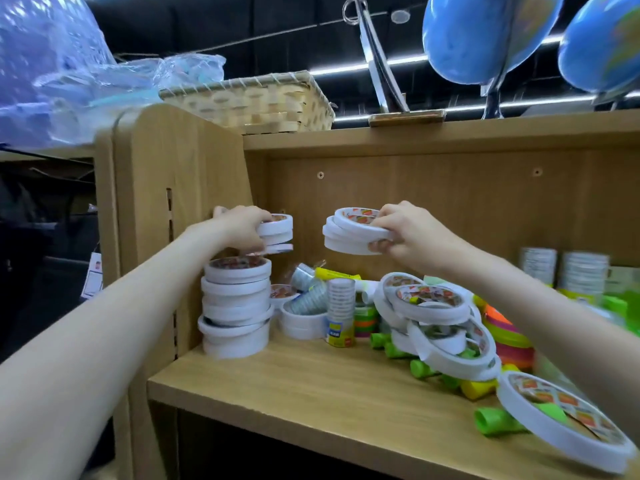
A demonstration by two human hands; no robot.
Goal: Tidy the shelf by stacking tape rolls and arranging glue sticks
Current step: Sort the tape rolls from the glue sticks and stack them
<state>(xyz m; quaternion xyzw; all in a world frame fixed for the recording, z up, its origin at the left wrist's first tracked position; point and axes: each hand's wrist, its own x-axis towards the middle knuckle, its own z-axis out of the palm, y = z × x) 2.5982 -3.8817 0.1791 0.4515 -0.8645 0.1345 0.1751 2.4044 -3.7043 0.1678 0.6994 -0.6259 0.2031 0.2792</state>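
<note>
Wooden shelf [311, 382] — both hands' fingers pinch white tape rolls [353, 233] above a stack [237, 306]; labels blurred, unreadable.

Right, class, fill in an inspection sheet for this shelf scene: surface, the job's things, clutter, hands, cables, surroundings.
Surface: light wooden shelf board, bare at the front left.
Job's things: tall stack of white tape rolls at the left wall; loose heap of white tape rolls leaning over green glue sticks.
Clutter: yellow-based glue stick standing upright mid-shelf.
Hands: left hand grips a few white rolls above the stack; right hand grips another bunch of rolls.
Cables: nothing seen.
Surroundings: woven basket and blue globes on top of the unit.
</note>
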